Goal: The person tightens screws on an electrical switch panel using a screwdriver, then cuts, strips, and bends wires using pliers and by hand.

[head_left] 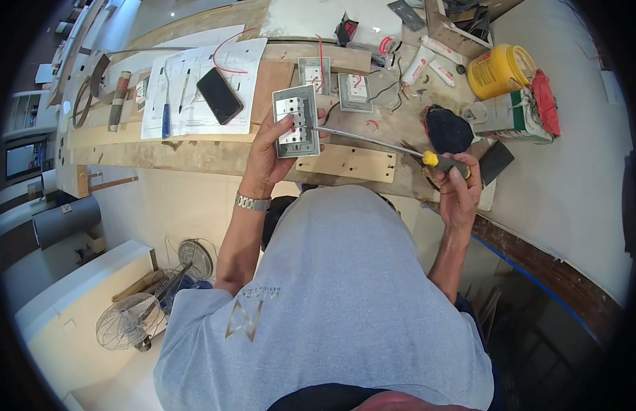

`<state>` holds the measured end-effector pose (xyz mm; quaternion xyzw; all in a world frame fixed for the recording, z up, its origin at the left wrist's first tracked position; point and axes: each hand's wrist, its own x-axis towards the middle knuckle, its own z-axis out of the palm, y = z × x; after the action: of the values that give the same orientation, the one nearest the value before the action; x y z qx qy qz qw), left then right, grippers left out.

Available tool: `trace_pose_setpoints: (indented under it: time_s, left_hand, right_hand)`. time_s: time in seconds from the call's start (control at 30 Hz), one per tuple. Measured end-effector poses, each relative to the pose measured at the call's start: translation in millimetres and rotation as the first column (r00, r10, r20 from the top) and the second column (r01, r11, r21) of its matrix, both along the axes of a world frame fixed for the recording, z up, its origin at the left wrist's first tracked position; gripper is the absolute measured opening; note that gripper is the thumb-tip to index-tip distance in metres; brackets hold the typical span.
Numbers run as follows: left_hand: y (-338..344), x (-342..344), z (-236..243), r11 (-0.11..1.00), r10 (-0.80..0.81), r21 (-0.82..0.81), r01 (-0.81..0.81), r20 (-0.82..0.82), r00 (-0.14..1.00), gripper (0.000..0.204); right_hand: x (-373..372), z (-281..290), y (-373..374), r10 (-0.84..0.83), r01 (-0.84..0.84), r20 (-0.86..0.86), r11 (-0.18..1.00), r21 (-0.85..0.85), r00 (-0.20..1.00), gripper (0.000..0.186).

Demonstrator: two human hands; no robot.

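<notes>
My left hand [270, 140] grips a grey-rimmed electrical faceplate with white modules [295, 139] upright above the bench's front. My right hand [462, 185] is closed on the yellow-and-black handle of a long screwdriver [434, 159]. Its shaft points left, with the tip at the right side of the modules; whether it touches cannot be seen clearly. Two similar grey plates [355, 91] [311, 67] lie behind, with red and black wires around them. Under the shaft is a wooden board with holes [342, 163].
On the bench [393, 178] are paper drawings [160, 82], a phone [220, 96], a blue-handled screwdriver [166, 122], white tubes [417, 65], a yellow tub [503, 72], a green-and-white can [503, 116] and dark cloth [446, 128]. A fan [129, 322] stands below left.
</notes>
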<state>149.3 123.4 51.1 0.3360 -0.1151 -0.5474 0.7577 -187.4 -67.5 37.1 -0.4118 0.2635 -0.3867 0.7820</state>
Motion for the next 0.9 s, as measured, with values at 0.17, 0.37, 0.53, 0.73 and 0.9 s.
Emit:
trace_pose_setpoints:
  time_s: [0.17,0.37,0.53,0.73,0.9]
  left_hand:
    - [8,0,-1,1.000,0.012,0.000,-0.012,-0.015,1.000,0.057]
    - [8,1,-4,1.000,0.002,-0.006,-0.002,-0.035,0.999,0.060]
    - [5,1,-3,1.000,0.004,-0.002,-0.004,-0.077,0.997,0.065]
    - [4,0,-4,1.000,0.027,-0.001,-0.027,-0.044,0.999,0.068]
    - [9,0,-2,0.999,0.030,-0.019,-0.027,0.123,0.992,0.078]
  right_hand:
    - [3,3,-4,0.003,-0.004,-0.025,1.000,-0.028,1.000,0.030]
    - [10,3,-9,0.042,-0.042,-0.028,0.999,-0.019,0.999,0.030]
    - [14,2,-15,0.059,-0.060,-0.035,0.998,-0.007,0.998,0.029]
    - [17,4,-23,0.083,-0.084,-0.038,0.996,-0.032,0.996,0.031]
    - [19,3,-26,0.087,-0.089,-0.043,0.995,-0.047,0.995,0.031]
